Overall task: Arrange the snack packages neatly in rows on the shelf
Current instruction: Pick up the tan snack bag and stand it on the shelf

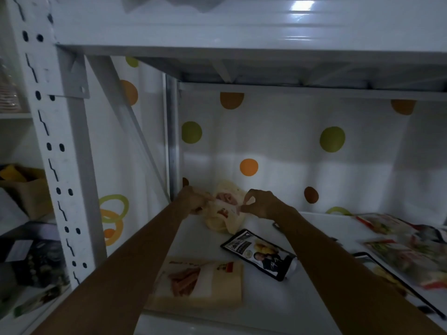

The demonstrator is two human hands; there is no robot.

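Dimly lit view down into a white metal shelf [254,308], seen over two bare forearms that reach toward its back left corner. Both hands meet there on one cream pouch [223,212], holding it up just in front of a spotted sheet [290,141] that lines the back.

The left hand [193,201] has its fingers curled round the pouch's left edge. The right hand [262,205] is closed to a narrow pinch, thumb and forefinger forming a small loop on the pouch's upper right corner. Held by its two sides like this, the pouch faces forward. That probably lets the person square it up and stand it against the back, as the start of a row.

More cream packaging shows right behind and below the held pouch. Whether that is a second pouch or part of the same one cannot be told in this light.

Other snacks lie loose and unsorted:
- A front pouch [200,284], cream with a picture of brown sticks, lies flat between the forearms near the shelf's front edge.
- A black pouch [261,255] lies flat and askew just beside the right forearm.
- Several red packs [411,257] are strewn along the right side, blurred, some overlapping.

By this evidence the arranging has barely begun. No tidy row shows anywhere yet.
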